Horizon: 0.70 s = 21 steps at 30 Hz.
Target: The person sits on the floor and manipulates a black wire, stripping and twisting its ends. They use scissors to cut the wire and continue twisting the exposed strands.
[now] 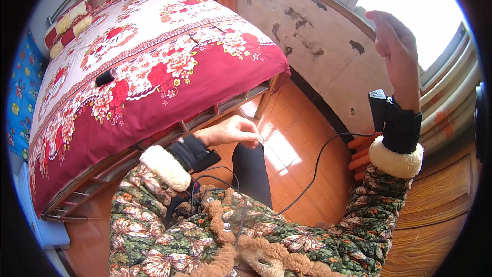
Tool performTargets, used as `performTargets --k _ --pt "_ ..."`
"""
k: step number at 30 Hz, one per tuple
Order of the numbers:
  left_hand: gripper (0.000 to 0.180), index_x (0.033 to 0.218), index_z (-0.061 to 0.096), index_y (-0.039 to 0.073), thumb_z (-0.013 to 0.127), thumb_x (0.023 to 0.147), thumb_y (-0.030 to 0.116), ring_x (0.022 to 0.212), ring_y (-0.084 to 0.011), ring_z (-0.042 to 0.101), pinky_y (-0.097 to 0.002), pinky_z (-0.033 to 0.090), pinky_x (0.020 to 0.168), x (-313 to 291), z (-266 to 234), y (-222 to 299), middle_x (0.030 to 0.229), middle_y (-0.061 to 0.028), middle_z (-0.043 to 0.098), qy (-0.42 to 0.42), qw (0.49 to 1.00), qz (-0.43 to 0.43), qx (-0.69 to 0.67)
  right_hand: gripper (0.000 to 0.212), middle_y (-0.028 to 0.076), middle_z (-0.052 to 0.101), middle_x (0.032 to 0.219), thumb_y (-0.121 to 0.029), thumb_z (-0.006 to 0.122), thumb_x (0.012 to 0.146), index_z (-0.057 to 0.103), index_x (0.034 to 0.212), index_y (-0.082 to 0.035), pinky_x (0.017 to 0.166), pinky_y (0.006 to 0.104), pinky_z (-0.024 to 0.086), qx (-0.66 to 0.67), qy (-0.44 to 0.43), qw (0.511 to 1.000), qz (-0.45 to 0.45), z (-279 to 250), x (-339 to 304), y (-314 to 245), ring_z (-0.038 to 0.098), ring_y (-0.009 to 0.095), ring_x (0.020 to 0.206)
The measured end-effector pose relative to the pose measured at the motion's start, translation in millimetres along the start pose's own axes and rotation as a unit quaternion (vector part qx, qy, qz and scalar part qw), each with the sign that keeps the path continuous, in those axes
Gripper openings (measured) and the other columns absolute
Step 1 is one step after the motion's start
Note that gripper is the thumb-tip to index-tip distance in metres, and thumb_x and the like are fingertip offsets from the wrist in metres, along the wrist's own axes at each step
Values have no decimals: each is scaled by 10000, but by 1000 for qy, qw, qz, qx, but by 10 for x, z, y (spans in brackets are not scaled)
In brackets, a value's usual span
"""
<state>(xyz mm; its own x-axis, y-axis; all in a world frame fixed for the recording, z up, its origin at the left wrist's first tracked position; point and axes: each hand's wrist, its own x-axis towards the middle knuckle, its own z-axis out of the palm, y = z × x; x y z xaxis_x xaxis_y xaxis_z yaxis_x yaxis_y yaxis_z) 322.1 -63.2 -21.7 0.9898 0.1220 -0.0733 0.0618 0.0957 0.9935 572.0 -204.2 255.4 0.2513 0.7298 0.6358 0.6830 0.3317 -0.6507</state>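
Note:
My left hand (233, 131) is low in front of me, above my dark-trousered knee, its thumb and fingertips pressed in a pinch. A fine thread (264, 138) shows faintly at those fingertips. My right hand (398, 46) is raised high at the right, in front of the bright window, with its fingers drawn together. Whatever it pinches is too small to see against the glare. The two hands are wide apart. On the bed lies a small dark cylinder (106, 77), which looks like a spool.
The bed (205, 92) with a red and white flowered cover fills the left. Black cables (318, 159) run from wrist bands across my lap. A wooden cabinet panel (441, 210) and curtain (451, 102) stand at right. A light blue plastic container (43, 225) is at lower left.

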Motion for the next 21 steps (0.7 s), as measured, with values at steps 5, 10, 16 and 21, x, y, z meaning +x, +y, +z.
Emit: performTargets --k 5,10,16,21 --pt "148 886 605 -8 585 910 137 768 -140 631 -271 505 752 -639 -362 164 813 -67 640 174 983 51 10 226 -70 449 568 -234 587 913 694 977 -45 456 198 265 -56 -15 991 117 -223 -179 477 335 16 491" --pt "87 930 587 11 547 921 88 794 -163 627 -295 505 784 -1382 -635 501 844 -71 623 298 940 162 -29 207 -67 475 588 -248 620 891 690 924 -56 446 195 284 -32 -168 968 182 -99 -435 946 370 22 499" --pt "88 1000 581 54 546 929 94 800 -116 606 -235 488 760 -2525 -955 959 854 -42 612 464 845 265 29 229 8 630 774 -155 662 807 673 945 28 662 218 458 -1 -363 906 218 190 -659 1380 548 76 712" --pt "117 1024 591 68 549 941 139 824 -57 570 -181 463 755 -3228 -1026 1016 888 6 593 558 789 257 37 153 -24 612 684 -136 668 836 703 891 3 500 188 421 -26 -372 883 286 375 -814 1674 509 43 551"
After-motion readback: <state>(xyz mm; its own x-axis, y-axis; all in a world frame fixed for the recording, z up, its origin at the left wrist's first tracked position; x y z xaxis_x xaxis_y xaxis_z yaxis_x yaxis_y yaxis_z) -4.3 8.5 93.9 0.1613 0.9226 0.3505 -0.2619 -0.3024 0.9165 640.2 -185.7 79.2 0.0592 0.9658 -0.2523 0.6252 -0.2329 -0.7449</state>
